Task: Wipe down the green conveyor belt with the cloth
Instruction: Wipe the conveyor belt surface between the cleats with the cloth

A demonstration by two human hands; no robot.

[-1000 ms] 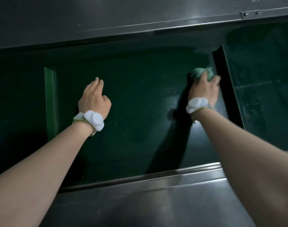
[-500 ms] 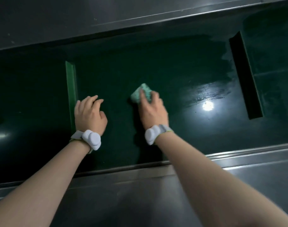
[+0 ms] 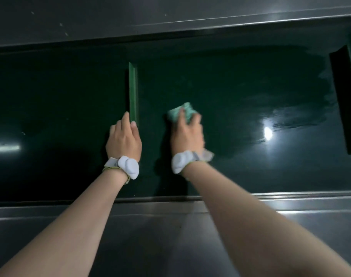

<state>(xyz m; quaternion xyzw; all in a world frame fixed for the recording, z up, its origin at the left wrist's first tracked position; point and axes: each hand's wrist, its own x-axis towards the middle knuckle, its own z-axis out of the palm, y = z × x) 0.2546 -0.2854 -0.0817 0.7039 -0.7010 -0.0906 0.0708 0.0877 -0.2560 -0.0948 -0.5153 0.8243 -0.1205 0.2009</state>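
Note:
The dark green conveyor belt (image 3: 240,92) runs left to right across the view and shines wet on its right part. A folded pale green cloth (image 3: 181,112) lies on it near the middle. My right hand (image 3: 187,134) lies on top of the cloth with fingers stretched forward, pressing it onto the belt. My left hand (image 3: 123,139) lies flat on the belt beside a raised green cleat (image 3: 133,90), fingertips touching the cleat's near end. Both wrists wear white bands.
A second raised cleat (image 3: 345,100) crosses the belt at the far right. Grey metal frame rails border the belt at the back (image 3: 170,15) and at the front (image 3: 170,226). Lamp glare spots sit on the belt at left and right.
My right hand has swept the cloth from the right cleat leftward to the middle of the belt. The view has shifted, and my left hand now touches the left cleat.

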